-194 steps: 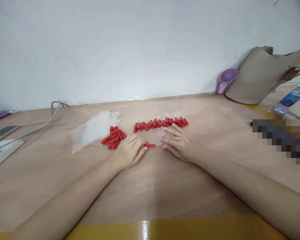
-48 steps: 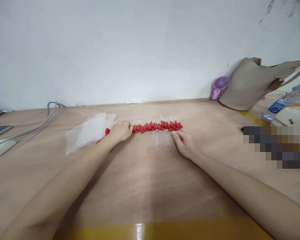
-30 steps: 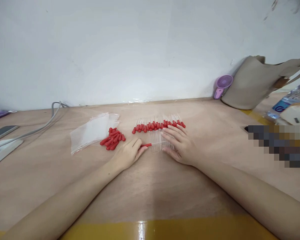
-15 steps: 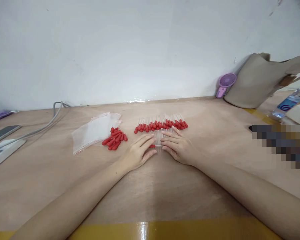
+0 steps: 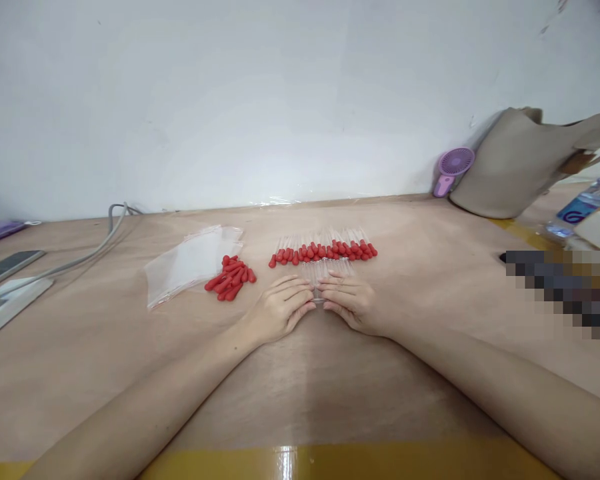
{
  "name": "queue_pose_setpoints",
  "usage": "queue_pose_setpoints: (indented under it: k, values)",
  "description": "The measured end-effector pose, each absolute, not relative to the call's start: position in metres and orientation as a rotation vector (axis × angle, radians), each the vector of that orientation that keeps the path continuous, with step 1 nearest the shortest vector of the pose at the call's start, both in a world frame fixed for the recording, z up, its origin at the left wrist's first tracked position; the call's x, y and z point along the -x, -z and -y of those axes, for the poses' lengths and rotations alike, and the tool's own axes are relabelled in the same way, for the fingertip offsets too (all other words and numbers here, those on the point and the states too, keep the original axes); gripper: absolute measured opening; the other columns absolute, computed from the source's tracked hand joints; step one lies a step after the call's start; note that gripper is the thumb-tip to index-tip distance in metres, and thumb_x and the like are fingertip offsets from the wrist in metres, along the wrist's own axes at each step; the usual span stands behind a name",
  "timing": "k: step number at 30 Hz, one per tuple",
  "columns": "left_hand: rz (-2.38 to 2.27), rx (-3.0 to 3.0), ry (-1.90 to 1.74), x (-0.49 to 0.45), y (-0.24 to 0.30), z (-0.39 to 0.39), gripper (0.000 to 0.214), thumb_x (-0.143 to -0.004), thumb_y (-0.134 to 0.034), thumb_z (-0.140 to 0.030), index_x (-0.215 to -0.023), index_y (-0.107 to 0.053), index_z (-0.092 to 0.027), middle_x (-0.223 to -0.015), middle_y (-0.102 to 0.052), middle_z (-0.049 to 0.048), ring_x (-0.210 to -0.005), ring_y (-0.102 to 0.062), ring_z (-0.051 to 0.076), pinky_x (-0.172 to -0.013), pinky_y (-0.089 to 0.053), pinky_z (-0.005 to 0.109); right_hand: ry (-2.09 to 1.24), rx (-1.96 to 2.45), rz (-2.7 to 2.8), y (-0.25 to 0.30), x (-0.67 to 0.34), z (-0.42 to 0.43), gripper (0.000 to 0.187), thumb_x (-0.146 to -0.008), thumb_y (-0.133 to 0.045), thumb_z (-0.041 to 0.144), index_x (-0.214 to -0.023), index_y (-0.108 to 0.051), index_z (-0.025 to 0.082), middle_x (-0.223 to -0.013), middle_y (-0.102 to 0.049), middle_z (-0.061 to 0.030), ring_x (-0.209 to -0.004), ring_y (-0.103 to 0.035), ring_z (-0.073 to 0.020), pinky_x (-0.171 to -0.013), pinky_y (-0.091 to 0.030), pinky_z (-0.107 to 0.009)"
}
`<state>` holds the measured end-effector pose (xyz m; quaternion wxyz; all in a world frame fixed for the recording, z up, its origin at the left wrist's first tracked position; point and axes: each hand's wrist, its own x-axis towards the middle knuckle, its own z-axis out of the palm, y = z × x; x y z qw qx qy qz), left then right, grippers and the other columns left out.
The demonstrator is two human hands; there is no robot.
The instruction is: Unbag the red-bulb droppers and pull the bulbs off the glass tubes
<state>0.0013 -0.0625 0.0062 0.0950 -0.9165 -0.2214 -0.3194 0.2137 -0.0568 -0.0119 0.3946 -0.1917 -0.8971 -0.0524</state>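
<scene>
Between my left hand (image 5: 285,303) and my right hand (image 5: 350,300) a clear glass dropper tube (image 5: 319,301) lies crosswise, its ends hidden in my pinched fingers. The red rubber bulb on the left is covered by my left hand. Under and just beyond my fingertips is a row of bare glass tubes (image 5: 325,268) laid side by side. Past these lies a row of droppers with red bulbs (image 5: 323,251), tips pointing toward the wall. Left of my left hand is a pile of loose red rubber bulbs (image 5: 231,279).
Clear zip bags (image 5: 185,260) lie left of the bulbs. A grey cable (image 5: 95,247), a phone (image 5: 10,267) and a white box (image 5: 15,307) are at far left. To the right stand a purple fan (image 5: 453,167), a beige bag (image 5: 505,167) and a bottle (image 5: 580,203).
Both hands have moved slightly nearer to me and closer together, fingers curling over the tube. The red bulb that showed beside my left fingers is now covered.
</scene>
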Motion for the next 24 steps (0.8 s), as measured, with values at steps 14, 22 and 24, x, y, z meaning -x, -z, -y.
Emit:
queue_pose_setpoints:
  k: [14,22,24]
  values:
    - [0.682,2.786,0.844,0.005,-0.01,0.068,0.015,-0.086,-0.048,-0.022,-0.092,-0.06,-0.016,-0.094,-0.068,0.0061,-0.098,-0.061,0.018,-0.096,-0.043,0.039,0.283,0.443,2.325,0.003,-0.216,0.068,0.013,-0.086,-0.049,0.018,-0.087,-0.061,0.013,-0.09,-0.069,-0.0076,-0.097,-0.061,-0.0156,-0.097,-0.046,-0.032]
    - [0.645,2.821,0.831,0.005,-0.013,0.071,0.013,-0.086,-0.048,-0.021,-0.09,-0.059,-0.015,-0.089,-0.069,0.0054,-0.099,-0.061,0.018,-0.095,-0.043,0.037,0.484,0.372,2.318,0.0,-0.223,0.072,0.013,-0.083,-0.054,0.016,-0.092,-0.061,0.01,-0.098,-0.067,-0.0104,-0.102,-0.059,-0.0186,-0.099,-0.045,-0.036]
    - [0.643,2.831,0.819,0.005,-0.013,0.071,0.014,-0.086,-0.048,-0.021,-0.089,-0.059,-0.015,-0.088,-0.069,0.0056,-0.098,-0.061,0.017,-0.095,-0.044,0.037,0.537,0.364,2.343,-0.002,-0.225,0.074,0.013,-0.084,-0.053,0.016,-0.093,-0.061,0.011,-0.1,-0.067,-0.0095,-0.105,-0.058,-0.0182,-0.099,-0.045,-0.036]
